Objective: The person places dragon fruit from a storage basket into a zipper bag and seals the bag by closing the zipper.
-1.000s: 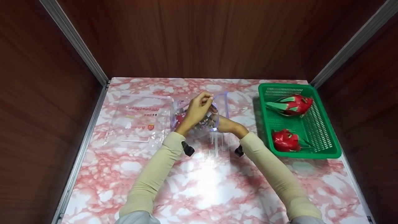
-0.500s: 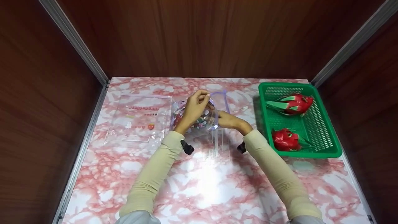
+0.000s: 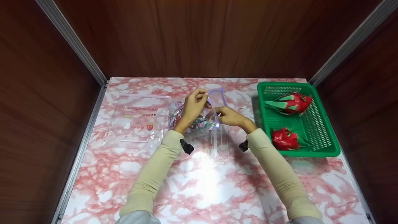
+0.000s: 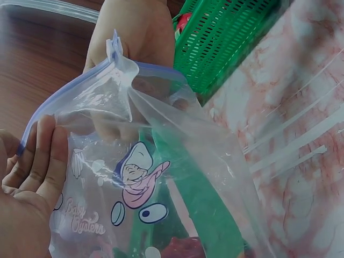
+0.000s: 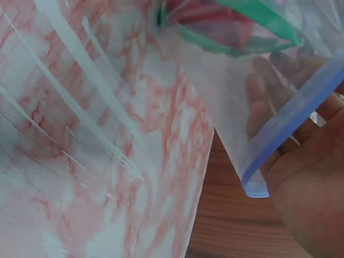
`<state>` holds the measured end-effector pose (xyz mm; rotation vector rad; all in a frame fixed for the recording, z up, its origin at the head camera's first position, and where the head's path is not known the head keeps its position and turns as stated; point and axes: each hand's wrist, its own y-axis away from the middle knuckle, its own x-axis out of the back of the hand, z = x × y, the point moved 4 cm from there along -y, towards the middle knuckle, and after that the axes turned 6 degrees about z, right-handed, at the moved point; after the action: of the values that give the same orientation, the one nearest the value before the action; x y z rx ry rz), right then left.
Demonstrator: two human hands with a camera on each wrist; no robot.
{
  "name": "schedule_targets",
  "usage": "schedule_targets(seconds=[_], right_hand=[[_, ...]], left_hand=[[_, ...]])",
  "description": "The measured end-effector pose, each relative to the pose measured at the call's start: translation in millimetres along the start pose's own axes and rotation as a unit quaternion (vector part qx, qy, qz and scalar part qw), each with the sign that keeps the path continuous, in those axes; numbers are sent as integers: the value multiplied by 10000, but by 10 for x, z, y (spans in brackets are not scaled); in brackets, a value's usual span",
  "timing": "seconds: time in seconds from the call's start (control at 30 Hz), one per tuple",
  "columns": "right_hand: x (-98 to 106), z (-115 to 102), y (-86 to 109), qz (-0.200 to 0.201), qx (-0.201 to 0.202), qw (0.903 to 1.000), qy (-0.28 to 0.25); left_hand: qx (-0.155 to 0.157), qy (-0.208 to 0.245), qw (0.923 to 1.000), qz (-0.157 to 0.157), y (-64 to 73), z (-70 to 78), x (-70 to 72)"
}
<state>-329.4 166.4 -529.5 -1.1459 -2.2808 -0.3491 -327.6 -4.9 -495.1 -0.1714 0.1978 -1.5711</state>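
A clear zip bag (image 3: 194,126) with a purple rim and cartoon prints stands at the middle of the table. Inside it, a dragon fruit with red skin and long green leaf tips (image 4: 209,209) shows through the film. My left hand (image 3: 194,107) pinches the bag's rim, fingers lying along the film in the left wrist view. At the bag's mouth is my right hand (image 3: 231,116), its loosely bent fingers (image 5: 260,113) inside the rim and seen through the plastic. No object shows between them; the fruit lies beyond their tips.
A green plastic basket (image 3: 334,133) holding two dragon fruits (image 3: 300,102) stands at the right. On the left a flat clear bag with red print (image 3: 141,116) lies on the marbled table (image 3: 130,183). Clear plastic with pale strips (image 3: 215,143) lies below the hands. Wooden panels (image 3: 199,40) enclose the table.
My right hand has drawn back to the right, from deeper in the bag to its mouth. My left hand has shifted slightly left and away from me, still pinching the rim.
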Motion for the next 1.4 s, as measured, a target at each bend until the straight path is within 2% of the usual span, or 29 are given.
schedule_targets(seconds=[0.17, 0.33, 0.83, 1.03, 1.13, 1.27, 1.4], right_hand=[[48, 8, 5, 178, 119, 9997, 131], [134, -9, 27, 328, 17, 9995, -2], [526, -73, 126, 976, -68, 9952, -73], [727, -246, 259, 1167, -372, 9924, -82], [832, -310, 337, 1292, -346, 9909, 111], [973, -280, 401, 1493, -265, 9878, 353], [1106, -227, 452, 1650, -365, 9853, 261]], left_hand=[[29, -57, 9999, 119, -3, 0, 2], [71, -94, 9998, 129, -9, -4, 6], [11, -305, 9993, 220, -23, 27, 60], [45, -318, 9992, 244, -32, 48, 74], [41, -319, 9992, 252, -32, 53, 81], [8, -300, 9991, 291, -33, 57, 94], [5, -273, 9991, 318, -37, 52, 104]])
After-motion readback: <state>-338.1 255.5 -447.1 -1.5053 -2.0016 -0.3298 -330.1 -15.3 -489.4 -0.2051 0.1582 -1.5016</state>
